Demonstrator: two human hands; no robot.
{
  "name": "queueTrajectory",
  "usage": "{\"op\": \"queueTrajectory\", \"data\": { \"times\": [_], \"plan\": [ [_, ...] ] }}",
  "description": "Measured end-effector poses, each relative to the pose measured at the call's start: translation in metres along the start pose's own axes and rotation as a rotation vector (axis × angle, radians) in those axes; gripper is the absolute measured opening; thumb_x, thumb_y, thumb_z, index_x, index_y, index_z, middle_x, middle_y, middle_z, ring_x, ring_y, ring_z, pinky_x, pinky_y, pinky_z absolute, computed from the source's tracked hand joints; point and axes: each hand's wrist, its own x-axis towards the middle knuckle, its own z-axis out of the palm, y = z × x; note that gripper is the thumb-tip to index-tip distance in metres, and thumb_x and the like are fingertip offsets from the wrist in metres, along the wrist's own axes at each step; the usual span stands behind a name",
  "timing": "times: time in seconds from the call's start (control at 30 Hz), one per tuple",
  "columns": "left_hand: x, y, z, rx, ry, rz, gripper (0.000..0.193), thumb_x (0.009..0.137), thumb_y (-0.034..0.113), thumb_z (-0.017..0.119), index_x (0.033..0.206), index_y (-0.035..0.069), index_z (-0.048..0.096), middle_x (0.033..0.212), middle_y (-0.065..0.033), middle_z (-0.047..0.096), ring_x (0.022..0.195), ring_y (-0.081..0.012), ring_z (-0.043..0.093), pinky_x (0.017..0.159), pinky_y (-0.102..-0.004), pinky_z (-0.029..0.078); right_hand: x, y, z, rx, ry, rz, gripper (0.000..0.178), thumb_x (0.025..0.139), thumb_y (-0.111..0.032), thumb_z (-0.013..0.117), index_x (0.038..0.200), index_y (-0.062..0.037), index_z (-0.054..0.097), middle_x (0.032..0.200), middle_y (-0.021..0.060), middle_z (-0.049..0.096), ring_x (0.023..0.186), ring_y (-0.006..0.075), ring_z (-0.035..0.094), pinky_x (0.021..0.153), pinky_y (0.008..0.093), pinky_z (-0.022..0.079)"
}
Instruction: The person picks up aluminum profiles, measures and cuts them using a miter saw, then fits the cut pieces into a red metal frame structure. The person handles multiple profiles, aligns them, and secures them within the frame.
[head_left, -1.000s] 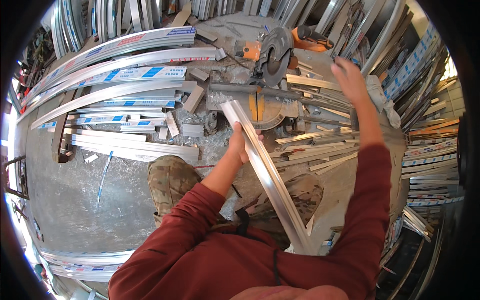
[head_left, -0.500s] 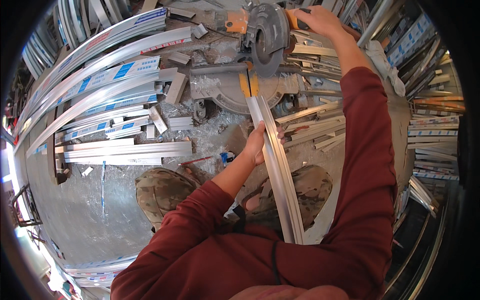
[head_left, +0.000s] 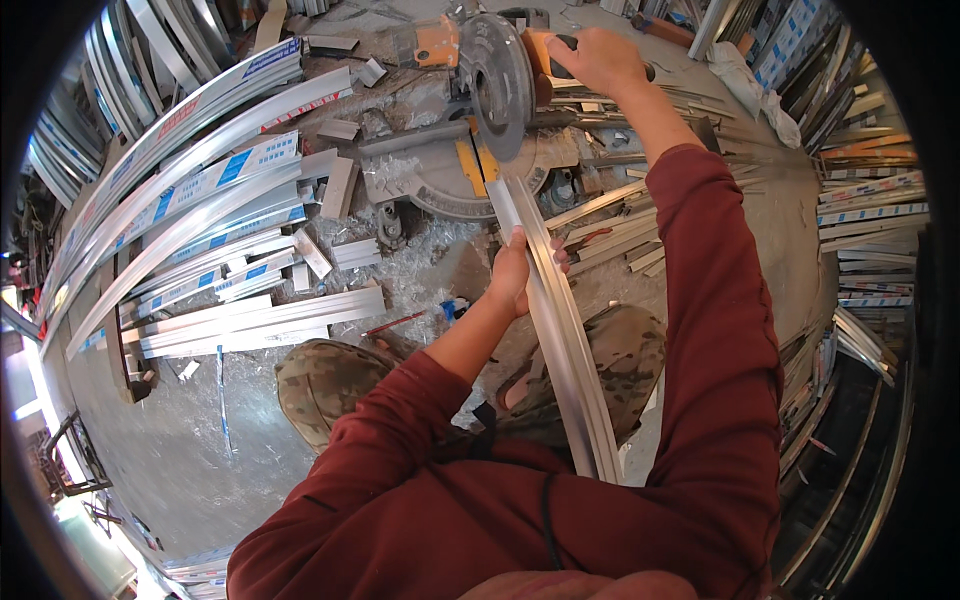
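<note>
A long silver metal profile (head_left: pixel 566 330), ridged along its length, runs from my lap to the table of a mitre saw. My left hand (head_left: pixel 511 274) is wrapped round it, thumb on top and fingertips showing at its right side. Its far end lies at the yellow insert (head_left: pixel 469 166) of the dusty saw table (head_left: pixel 430 190). Above that, the round blade and guard (head_left: pixel 497 85) of the saw head are raised. My right hand (head_left: pixel 603 62) is closed round the orange and black saw handle (head_left: pixel 545 52), arm stretched forward.
Long profiles with blue-printed film (head_left: pixel 230 175) lie stacked at the left. Short offcuts (head_left: pixel 340 188) lie beside the saw. Thin strips (head_left: pixel 620 225) are strewn at its right, and more stock (head_left: pixel 870 210) is piled at the far right. A red pencil-like stick (head_left: pixel 394 324) lies on the floor.
The view has shifted slightly. The saw head appears a little lower toward its table, with my right hand still on the handle. The profile's far end now slightly overlaps the yellow insert.
</note>
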Motion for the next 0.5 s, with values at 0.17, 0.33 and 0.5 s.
{"op": "queueTrajectory", "data": {
  "times": [0.17,0.33,0.5],
  "plan": [
    [-0.004,0.006,0.008,0.055,-0.027,0.014,0.051,0.105,0.045,0.019,0.113,0.001,0.044,0.09,-0.0118,0.057,0.074,-0.0248,0.055,0.07,-0.0405,0.053,-0.01,-0.005,-0.002,0.009,0.002,0.01,0.072,0.088,-0.062,0.038,0.076,-0.0007,0.073,0.078,0.0202,0.068,0.072,0.0386,0.066,0.065,0.0475,0.053],
    [-0.001,0.009,0.013,0.109,-0.028,-0.007,0.058,0.103,0.049,0.018,0.111,0.0,0.048,0.09,-0.0114,0.058,0.077,-0.0256,0.056,0.073,-0.04,0.052,-0.015,-0.009,-0.005,0.015,-0.026,0.046,0.069,0.087,-0.062,0.041,0.076,-0.0015,0.073,0.078,0.02,0.069,0.073,0.0381,0.067,0.067,0.0472,0.053],
    [0.008,0.007,0.007,0.099,-0.054,-0.013,0.071,0.1,0.058,0.018,0.11,-0.001,0.056,0.09,-0.0117,0.06,0.081,-0.0272,0.059,0.078,-0.0396,0.053,-0.018,-0.005,0.003,0.009,0.004,0.05,0.068,0.086,-0.063,0.043,0.076,-0.0015,0.069,0.072,0.0187,0.067,0.069,0.0382,0.065,0.07,0.0485,0.052]
  ]
}}
